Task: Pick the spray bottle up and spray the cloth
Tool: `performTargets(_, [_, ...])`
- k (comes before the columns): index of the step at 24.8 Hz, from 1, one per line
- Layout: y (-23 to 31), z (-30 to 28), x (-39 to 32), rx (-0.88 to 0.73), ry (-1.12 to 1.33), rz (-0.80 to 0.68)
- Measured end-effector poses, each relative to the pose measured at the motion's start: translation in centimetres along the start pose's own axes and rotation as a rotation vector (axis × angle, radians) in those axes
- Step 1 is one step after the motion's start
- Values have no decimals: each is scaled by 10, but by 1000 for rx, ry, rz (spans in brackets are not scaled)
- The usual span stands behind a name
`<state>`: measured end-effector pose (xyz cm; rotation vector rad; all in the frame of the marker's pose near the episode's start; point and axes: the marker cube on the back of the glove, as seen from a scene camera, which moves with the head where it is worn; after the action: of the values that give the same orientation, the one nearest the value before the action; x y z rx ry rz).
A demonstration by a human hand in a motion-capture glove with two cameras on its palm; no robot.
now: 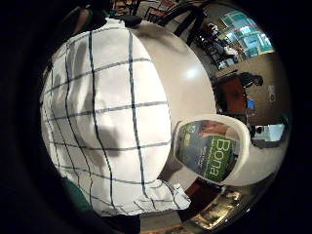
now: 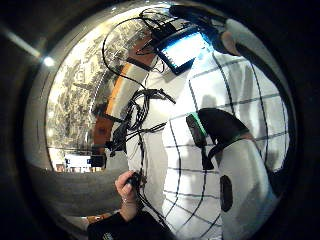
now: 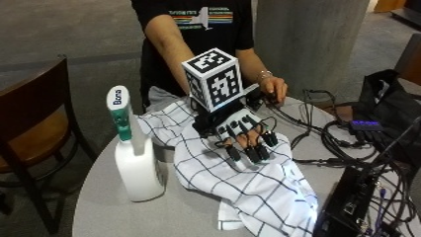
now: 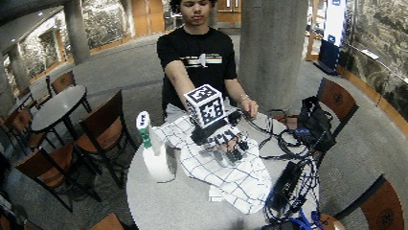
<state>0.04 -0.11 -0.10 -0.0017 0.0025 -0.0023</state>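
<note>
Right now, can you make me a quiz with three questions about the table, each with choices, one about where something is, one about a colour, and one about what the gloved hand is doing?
1. Where does the spray bottle stand?
A. On the table beside the cloth
B. On the chair
C. On top of the cloth

2. What colour are the lines on the white cloth?
A. Red
B. Dark
C. Yellow

3. What is the gloved right hand doing?
A. Squeezing the bottle
B. Lifting the cloth
C. Stretched out over the cloth, holding nothing

Answers:
1. A, the outside view shows it upright on the table, next to the cloth's edge.
2. B, a dark grid crosses the white fabric.
3. C, its fingers point straight out above the cloth and the bottle stands apart.
</note>
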Motion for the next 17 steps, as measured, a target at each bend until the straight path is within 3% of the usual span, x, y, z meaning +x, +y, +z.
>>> performTargets(17, [15, -13, -4, -1, 94, 10])
